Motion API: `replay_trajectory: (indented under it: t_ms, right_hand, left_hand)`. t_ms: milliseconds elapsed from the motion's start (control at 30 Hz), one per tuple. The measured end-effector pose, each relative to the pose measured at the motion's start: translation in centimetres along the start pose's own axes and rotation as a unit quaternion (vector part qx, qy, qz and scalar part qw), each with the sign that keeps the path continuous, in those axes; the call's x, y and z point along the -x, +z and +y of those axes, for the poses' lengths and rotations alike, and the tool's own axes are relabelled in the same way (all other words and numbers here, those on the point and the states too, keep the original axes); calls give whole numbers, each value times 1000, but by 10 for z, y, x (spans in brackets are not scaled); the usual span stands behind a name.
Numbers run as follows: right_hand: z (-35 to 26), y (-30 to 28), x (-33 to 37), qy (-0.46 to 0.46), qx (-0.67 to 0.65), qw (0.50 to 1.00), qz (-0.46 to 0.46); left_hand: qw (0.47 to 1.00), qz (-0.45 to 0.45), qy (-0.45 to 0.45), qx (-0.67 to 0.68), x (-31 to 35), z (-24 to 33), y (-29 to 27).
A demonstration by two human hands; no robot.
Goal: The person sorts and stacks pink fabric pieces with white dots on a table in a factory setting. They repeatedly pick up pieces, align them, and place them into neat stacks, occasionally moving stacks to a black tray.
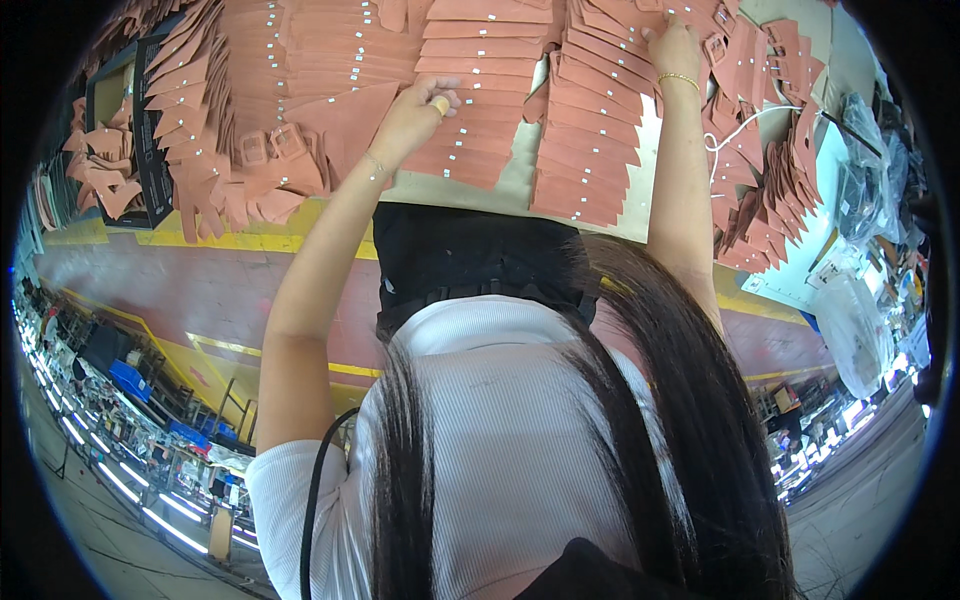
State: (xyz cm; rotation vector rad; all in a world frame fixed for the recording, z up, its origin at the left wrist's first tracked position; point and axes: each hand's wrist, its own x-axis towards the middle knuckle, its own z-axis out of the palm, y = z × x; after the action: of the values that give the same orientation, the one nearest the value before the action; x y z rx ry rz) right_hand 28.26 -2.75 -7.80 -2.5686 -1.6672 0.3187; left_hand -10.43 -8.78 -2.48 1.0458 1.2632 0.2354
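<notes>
Many flat salmon-pink cut pieces (590, 130) lie on the table in overlapping rows, each with a small white label. My left hand (420, 112) is over the middle row, fingers loosely bent and apart, with a yellow band round one finger. No piece shows in its grasp. Farther off at the right, my right hand (675, 50) reaches over the top of the neighbouring row. Its thumb and forefinger are apart at the pieces' edges, and I see nothing held between them. Next to it lie pink pieces with cut-out windows (716, 50).
At the left stands a black box (150, 130) with pink pieces beside it. More window pieces (275, 147) lie near the table's front edge. A white cord (745, 125) crosses the pieces at the right, near clear plastic bags (860, 170). Long hair hangs by my right arm.
</notes>
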Motion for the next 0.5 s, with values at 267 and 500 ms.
replay_trajectory:
  t_ms: [267, 500]
  right_hand:
    - [3, 5, -2, 2, -2, 1000, 7]
    - [3, 4, -2, -3, 8, 1000, 13]
  left_hand:
    - [1000, 15, -15, 19, 19, -9, 4]
    - [999, 23, -18, 36, 31, -17, 8]
